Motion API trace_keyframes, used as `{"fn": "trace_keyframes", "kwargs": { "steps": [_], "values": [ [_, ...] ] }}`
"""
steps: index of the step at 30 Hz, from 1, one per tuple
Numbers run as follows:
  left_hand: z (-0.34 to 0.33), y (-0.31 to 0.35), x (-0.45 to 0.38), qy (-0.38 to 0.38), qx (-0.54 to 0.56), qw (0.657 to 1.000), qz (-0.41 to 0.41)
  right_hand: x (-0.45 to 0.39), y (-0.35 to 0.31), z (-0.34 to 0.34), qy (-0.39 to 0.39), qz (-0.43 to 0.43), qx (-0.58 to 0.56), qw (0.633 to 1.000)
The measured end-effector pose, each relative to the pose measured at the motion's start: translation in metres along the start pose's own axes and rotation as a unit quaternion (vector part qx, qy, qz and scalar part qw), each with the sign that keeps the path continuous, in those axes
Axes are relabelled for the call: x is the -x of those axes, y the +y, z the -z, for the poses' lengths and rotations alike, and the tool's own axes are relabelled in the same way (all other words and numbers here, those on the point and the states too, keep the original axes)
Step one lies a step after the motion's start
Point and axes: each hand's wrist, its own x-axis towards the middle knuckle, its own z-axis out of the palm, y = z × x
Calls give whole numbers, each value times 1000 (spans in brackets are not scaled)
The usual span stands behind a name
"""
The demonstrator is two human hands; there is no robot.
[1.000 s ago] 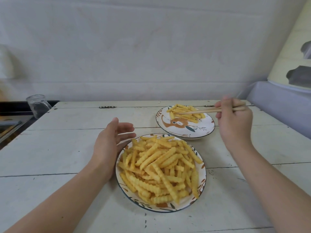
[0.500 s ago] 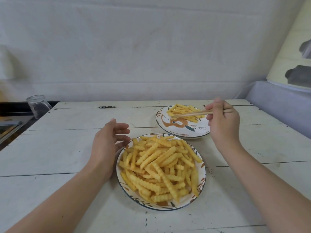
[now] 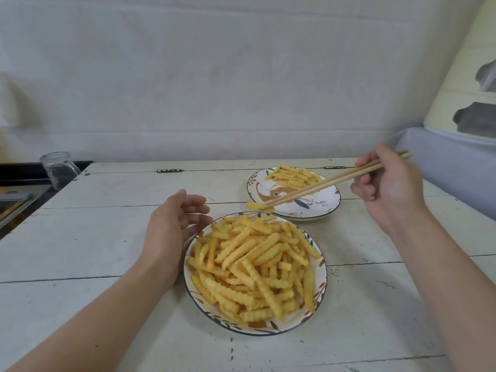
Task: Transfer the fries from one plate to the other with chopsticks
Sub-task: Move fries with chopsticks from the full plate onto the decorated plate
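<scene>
Right hand [image 3: 389, 189] around chopsticks [image 3: 330, 182] pinching a fry [image 3: 255, 205]; left hand [image 3: 174, 224] loosely open.

The fries [image 3: 255, 267] heaped on the near plate [image 3: 320, 284] are golden yellow, and that plate is white with a dark rim and a border of rust and dark green leaves. The far plate [image 3: 326, 208] is white too, painted with an orange-brown animal and dark leafy sprigs. The chopsticks [image 3: 330, 182] are pale tan, and the table [image 3: 107, 232] is whitewashed with dark seams and flecks.
</scene>
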Motion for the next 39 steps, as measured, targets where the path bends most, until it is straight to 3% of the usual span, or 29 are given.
{"fn": "trace_keyframes", "kwargs": {
  "steps": [5,14,18,21,30,35,39],
  "values": [
    [-1,0,1,-6,4,1000,12,1,1,-2,-7,2,36,999],
    [-1,0,2,-31,-15,999,29,1,3,-2,45,19,50,998],
    [-3,0,2,-28,-25,999,31,1,7,1,85,91,117,985],
    [-3,0,2,-26,-27,999,36,1,16,4,67,163,207,962],
    [-2,1,4,-27,-22,998,48,0,26,6,34,212,293,932],
    [-2,3,5,-26,-23,998,48,1,28,2,34,188,258,947],
    [-2,4,7,-26,-23,998,50,4,13,0,90,194,186,959]
  ]
}}
